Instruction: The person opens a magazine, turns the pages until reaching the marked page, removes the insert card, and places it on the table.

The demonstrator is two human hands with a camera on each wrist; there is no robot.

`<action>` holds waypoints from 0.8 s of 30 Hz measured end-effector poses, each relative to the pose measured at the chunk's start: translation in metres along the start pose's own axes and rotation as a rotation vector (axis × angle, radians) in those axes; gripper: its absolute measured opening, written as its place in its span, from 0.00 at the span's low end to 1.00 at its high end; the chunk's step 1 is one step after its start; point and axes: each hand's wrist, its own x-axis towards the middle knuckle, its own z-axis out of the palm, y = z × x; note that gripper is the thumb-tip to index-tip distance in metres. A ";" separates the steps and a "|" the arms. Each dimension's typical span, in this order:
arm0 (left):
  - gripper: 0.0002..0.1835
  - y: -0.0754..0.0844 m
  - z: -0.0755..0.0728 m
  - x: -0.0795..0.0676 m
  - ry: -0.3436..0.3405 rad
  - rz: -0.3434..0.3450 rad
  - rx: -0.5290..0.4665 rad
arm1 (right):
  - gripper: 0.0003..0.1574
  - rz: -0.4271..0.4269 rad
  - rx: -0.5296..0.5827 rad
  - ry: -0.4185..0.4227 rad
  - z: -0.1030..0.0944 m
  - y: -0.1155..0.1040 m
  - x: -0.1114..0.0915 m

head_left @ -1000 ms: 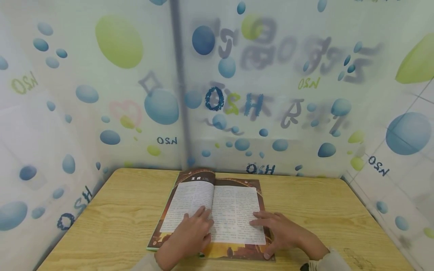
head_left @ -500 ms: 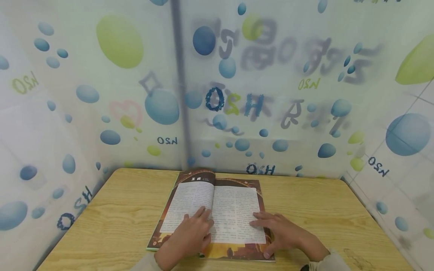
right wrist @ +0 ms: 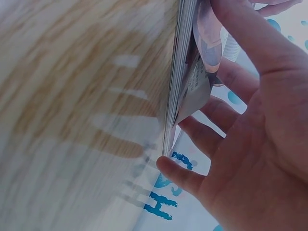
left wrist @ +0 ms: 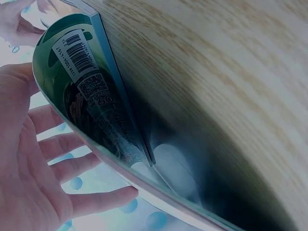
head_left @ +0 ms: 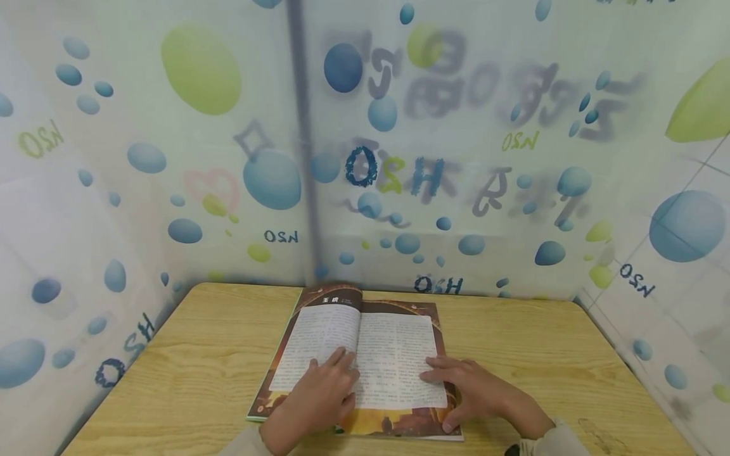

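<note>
One open book lies on the worktop at six o'clock in the head view, unmoved this past second; my left hand at its eight o'clock and my right hand at its four rest there, fingers apart, keeping my place.

Both hands spread, backs up

Soft, even light is filling the far white, bubble-printed sheeting. Left-wrist view: dark shadow is crossing the pale wood-grain tabletop. Right-wrist view: whitish reflections are glazing it.
</note>
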 end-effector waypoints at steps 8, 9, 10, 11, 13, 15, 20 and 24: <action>0.13 0.000 -0.001 0.000 0.013 0.005 0.023 | 0.49 -0.021 -0.020 0.010 -0.001 0.001 0.001; 0.13 0.000 -0.001 0.000 0.011 0.005 0.027 | 0.49 -0.028 -0.019 0.013 -0.001 0.001 0.001; 0.13 0.000 -0.002 0.000 0.012 0.005 0.031 | 0.49 -0.033 -0.021 0.015 -0.001 0.001 0.001; 0.13 0.000 -0.002 0.000 0.015 0.008 0.036 | 0.50 -0.037 -0.026 0.017 -0.001 0.002 0.001; 0.14 0.001 -0.002 0.001 0.027 0.018 0.052 | 0.50 -0.039 -0.035 0.019 -0.001 0.002 0.001; 0.14 0.001 -0.003 0.001 0.048 0.033 0.073 | 0.51 -0.032 -0.047 0.022 -0.001 0.002 0.001; 0.14 0.004 -0.003 0.003 0.091 0.072 0.088 | 0.53 -0.023 -0.063 0.052 -0.001 0.001 0.003; 0.15 0.008 -0.003 0.006 0.086 0.086 0.055 | 0.52 -0.026 -0.069 0.083 -0.002 -0.001 0.002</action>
